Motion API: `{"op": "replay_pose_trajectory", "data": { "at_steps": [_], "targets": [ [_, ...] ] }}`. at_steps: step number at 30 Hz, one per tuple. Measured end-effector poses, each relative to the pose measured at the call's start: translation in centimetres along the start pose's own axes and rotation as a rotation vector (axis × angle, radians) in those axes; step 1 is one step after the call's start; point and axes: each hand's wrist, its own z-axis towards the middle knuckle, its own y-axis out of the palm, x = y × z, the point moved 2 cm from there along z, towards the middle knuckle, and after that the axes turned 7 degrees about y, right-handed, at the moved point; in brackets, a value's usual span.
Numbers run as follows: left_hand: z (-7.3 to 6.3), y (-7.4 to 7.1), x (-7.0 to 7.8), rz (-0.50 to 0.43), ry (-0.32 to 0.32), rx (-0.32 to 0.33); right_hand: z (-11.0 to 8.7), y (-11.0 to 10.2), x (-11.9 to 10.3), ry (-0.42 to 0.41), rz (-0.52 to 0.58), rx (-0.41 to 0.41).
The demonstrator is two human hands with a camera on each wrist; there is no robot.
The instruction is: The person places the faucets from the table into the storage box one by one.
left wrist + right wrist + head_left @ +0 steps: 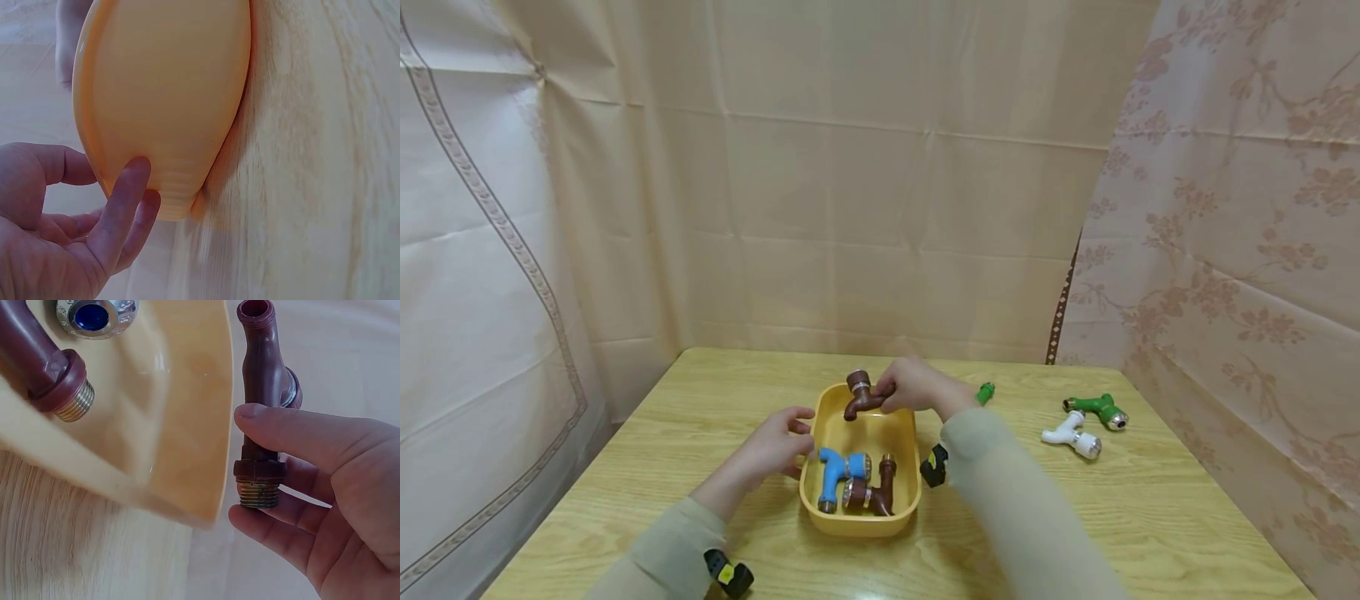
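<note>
In the head view, my left hand (778,443) is at the left side of a yellow plastic tub (862,526). The left wrist view shows its fingers (128,181) on the outer wall, with another digit at the rim. My right hand (919,387) pinches a brown plastic tap (863,402) above the far end of the tub. The right wrist view shows the thumb across the body of that tap (262,381), its threaded end pointing down. Inside the tub lie a blue tap (832,477) and another brown tap (882,493), side by side.
To the right on the wooden table (1000,533) lie a green tap (1101,408) and a white tap (1073,434), close together. Another green piece (986,392) shows partly behind the right wrist. Curtains (895,183) hang behind the table and on both sides.
</note>
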Motion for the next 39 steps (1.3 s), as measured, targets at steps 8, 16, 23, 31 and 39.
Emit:
{"op": "replay_pose_trajectory", "data": {
  "at_steps": [8,16,23,31,39],
  "targets": [
    [0.2,-0.1,-0.2,0.024,-0.006,-0.005,0.9,0.6,0.0,0.043,-0.021,-0.025],
    [0.3,0.0,-0.3,0.027,-0.010,-0.007,1.2,1.2,-0.5,0.045,-0.035,-0.041],
    [0.4,0.1,-0.3,0.012,0.001,-0.019,1.5,1.7,-1.0,0.092,-0.014,-0.053],
    [0.5,0.1,-0.3,0.018,-0.005,-0.012,2.0,2.4,-1.1,0.123,-0.010,-0.063],
    [0.1,0.1,0.1,0.018,-0.005,-0.001,2.4,2.7,-1.4,0.132,-0.028,-0.067]
  ]
}}
